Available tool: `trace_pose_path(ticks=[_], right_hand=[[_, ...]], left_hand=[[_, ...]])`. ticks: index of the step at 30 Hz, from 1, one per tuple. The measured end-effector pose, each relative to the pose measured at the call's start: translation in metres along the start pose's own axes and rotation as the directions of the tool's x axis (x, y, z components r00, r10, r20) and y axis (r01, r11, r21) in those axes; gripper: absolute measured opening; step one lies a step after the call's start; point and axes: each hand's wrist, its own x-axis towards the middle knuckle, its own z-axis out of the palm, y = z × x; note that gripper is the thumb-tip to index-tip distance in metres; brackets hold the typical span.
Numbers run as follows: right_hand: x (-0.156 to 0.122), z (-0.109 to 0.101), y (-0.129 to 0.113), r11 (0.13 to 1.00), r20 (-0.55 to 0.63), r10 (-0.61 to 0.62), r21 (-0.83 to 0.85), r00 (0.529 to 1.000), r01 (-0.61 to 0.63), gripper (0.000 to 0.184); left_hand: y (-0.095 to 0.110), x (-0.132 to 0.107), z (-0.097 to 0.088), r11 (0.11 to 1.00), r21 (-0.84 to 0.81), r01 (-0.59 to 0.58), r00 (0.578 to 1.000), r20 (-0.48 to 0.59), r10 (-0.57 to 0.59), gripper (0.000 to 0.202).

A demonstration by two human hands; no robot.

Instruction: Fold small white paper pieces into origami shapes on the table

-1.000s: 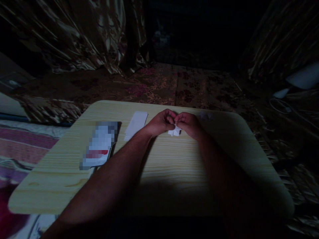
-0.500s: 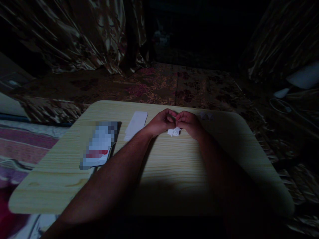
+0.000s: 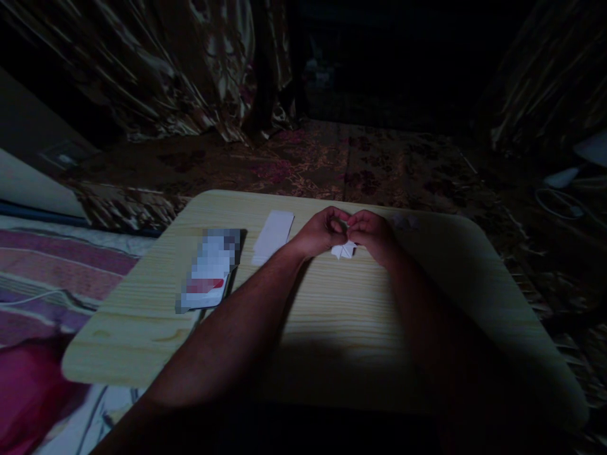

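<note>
On a pale wooden table point(image 3: 332, 316), my left hand point(image 3: 320, 233) and my right hand point(image 3: 374, 234) meet at the far middle. Both are closed, fingertips pinched together on a small folded piece of white paper point(image 3: 344, 250) whose lower points stick out beneath them. The paper hangs just above the tabletop. Most of it is hidden by my fingers.
A white paper strip point(image 3: 273, 229) lies left of my hands, and a blurred flat packet point(image 3: 211, 270) lies further left. A small pale paper scrap point(image 3: 406, 220) sits to the right. Patterned cloth point(image 3: 332, 158) and curtains surround the table; a striped mat point(image 3: 57, 272) is on the left.
My hands stay pinched on the folded paper, fingertips drawn closer together. The camera has shifted, so the table sits slightly further right in view.
</note>
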Motion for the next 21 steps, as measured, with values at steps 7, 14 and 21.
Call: trace_pose_path(ticks=[7,14,21], right_hand=[[-0.0032,0.0049,-0.0111,0.999,-0.001,0.037,-0.019,0.999,-0.037,0.019],[-0.003,0.0027,-0.0091,1.0,0.039,0.02,0.012,0.999,-0.021,0.021],[-0.0027,0.0014,-0.0079,0.999,0.01,0.027,0.028,1.0,-0.027,0.029]], left_hand=[[0.0016,-0.0031,0.0018,1.0,-0.01,-0.022,0.999,-0.032,0.022,0.045],[-0.0013,-0.0015,0.0002,1.0,0.009,-0.027,1.0,-0.011,0.027,0.046],[-0.0017,-0.0005,0.0004,1.0,-0.026,-0.016,1.0,-0.027,0.015,0.046]])
